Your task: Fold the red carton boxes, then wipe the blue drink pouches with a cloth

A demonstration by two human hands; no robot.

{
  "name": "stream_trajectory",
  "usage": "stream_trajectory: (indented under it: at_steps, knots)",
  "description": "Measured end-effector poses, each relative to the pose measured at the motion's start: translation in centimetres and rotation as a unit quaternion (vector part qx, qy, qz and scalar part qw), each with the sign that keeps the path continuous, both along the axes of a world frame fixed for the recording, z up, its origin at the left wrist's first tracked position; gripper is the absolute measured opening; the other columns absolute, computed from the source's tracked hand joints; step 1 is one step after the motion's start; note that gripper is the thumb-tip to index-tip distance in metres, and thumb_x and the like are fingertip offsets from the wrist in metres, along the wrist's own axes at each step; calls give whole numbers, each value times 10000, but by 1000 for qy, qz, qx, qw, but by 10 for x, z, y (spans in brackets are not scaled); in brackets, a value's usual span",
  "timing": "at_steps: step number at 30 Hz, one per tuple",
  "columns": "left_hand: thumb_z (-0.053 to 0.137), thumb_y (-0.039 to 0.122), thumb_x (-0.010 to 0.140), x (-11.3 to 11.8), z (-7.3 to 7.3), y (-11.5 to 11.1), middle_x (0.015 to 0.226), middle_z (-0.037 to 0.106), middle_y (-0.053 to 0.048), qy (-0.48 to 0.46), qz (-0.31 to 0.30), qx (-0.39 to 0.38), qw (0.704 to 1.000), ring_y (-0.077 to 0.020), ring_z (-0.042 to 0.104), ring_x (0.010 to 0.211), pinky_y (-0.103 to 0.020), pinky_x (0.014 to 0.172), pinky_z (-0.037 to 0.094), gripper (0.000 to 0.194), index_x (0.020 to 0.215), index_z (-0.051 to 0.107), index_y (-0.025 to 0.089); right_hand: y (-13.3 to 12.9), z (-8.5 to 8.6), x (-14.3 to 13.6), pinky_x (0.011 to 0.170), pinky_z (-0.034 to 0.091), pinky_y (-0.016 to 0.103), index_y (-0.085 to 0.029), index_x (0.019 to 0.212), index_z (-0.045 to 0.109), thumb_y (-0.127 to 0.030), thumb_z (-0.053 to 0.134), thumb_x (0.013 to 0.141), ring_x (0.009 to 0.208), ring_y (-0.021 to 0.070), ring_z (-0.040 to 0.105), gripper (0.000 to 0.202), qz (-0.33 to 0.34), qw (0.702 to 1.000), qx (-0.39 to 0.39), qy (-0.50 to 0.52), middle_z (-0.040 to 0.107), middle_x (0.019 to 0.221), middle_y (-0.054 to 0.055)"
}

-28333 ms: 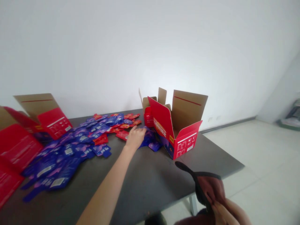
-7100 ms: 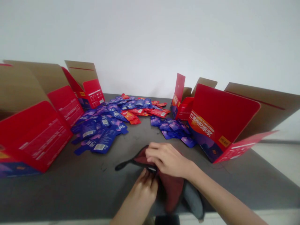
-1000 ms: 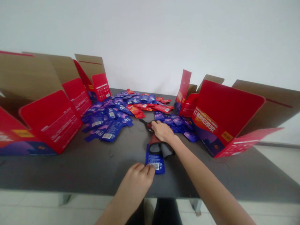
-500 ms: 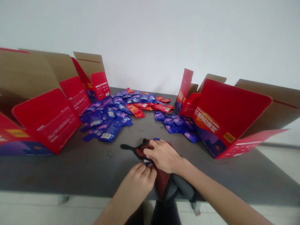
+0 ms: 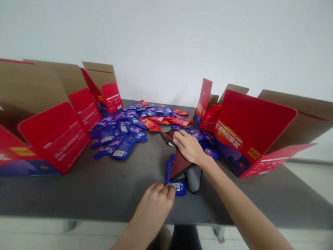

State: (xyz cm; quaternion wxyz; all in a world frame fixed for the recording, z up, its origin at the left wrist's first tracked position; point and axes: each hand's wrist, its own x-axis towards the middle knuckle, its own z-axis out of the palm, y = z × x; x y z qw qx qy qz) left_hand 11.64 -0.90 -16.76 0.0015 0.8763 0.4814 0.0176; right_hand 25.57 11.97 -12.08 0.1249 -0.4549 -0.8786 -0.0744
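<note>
Below the centre of the frame, one blue pouch [image 5: 168, 170] lies on the grey surface [image 5: 135, 184], held at its lower end by the curled left hand [image 5: 159, 198], presumably to keep it from sliding beneath the brown cloth [image 5: 181, 164]; the right hand [image 5: 187, 146], palm down, grips that cloth higher up, its forearm slanting in from the lower right

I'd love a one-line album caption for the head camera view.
Left hand on a blue pouch, right hand holding a brown cloth, open red boxes either side.
</note>
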Motion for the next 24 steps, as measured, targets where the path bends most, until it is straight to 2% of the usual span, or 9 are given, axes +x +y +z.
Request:
stream_trajectory:
  at_steps: [3,6,9,11,13,16,20,22,24]
  knots:
    - [491,28,798,0,-2,0,889,681,-109,-1,-16,22,1000,-213,633,793,-359,759,522,234,978,622,102,-42,5,6,663,299,263,-217,918,512,-297,286,939,762,144,471,241,95,995,-6,2,501,890,25]
    - [492,6,772,0,-7,1,836,682,-101,-3,-29,56,998,-217,634,773,-361,756,525,215,901,636,101,-63,-14,4,657,285,272,-238,875,543,-269,376,900,735,143,464,172,161,984,-53,-60,500,850,18]
    - [491,-8,750,-2,-13,2,853,685,-117,0,-53,114,992,-214,634,750,-348,731,530,254,944,628,81,-47,-37,-3,668,291,277,-255,917,552,-275,384,893,760,153,487,171,146,984,-60,-83,511,882,29]
    - [488,-12,744,-3,-14,3,863,687,-119,1,-67,132,989,-203,634,727,-331,714,530,273,966,621,76,-23,-45,-7,653,297,276,-267,972,545,-282,359,902,745,157,506,199,95,990,-53,-86,521,896,35]
    - [489,-4,747,-2,-12,3,819,689,-93,0,-65,123,990,-189,631,684,-326,700,530,260,945,624,94,0,-46,-10,630,300,273,-269,1003,537,-302,335,912,722,160,521,224,40,995,-48,-84,533,900,40]
    - [503,48,770,3,-4,2,758,689,-69,-1,-40,136,990,-211,643,751,-386,786,509,221,931,631,126,16,-37,-8,626,311,267,-247,1020,521,-320,293,929,743,165,533,256,-11,997,-34,-66,538,930,50]
    - [473,179,836,21,0,-6,1048,658,-129,-9,-15,246,969,-308,520,1119,-518,920,410,292,1107,583,173,-3,-12,12,660,335,261,-210,1012,494,-308,220,950,798,161,520,297,-57,997,28,32,514,937,52]
    - [457,155,836,31,-1,-8,1065,645,-170,18,-21,231,973,-313,559,1066,-495,887,438,299,1103,587,118,-22,4,26,671,345,258,-207,949,501,-306,244,947,783,153,508,276,-56,990,65,114,504,905,40]
    - [452,74,806,37,0,-7,974,668,-195,50,-36,161,985,-286,633,914,-420,780,500,284,1045,605,63,-42,18,41,671,354,259,-207,891,507,-295,280,939,763,149,499,248,-46,977,92,185,496,875,31]
